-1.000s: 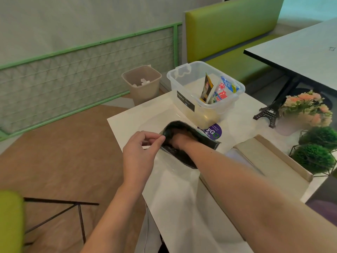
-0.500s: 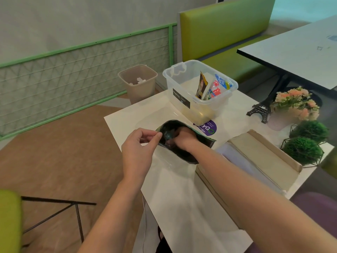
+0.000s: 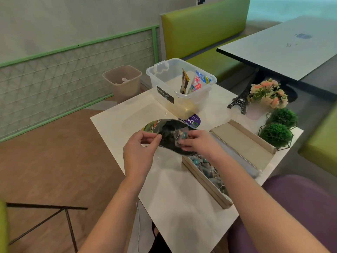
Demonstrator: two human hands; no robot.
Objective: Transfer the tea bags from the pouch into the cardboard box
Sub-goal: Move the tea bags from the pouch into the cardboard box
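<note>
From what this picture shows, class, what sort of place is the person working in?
Probably a café or small eatery. A green padded bench runs along the wall behind a second table, and the white table carries decorations: a flower pot and a miniature tower.

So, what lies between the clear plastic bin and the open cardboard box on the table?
In the head view, a round purple sticker lies on the table between the clear plastic bin and the cardboard box, with the pouch beside it.

Purple sticker (image 3: pixel 192 121) on the table reads "yGO".
</note>
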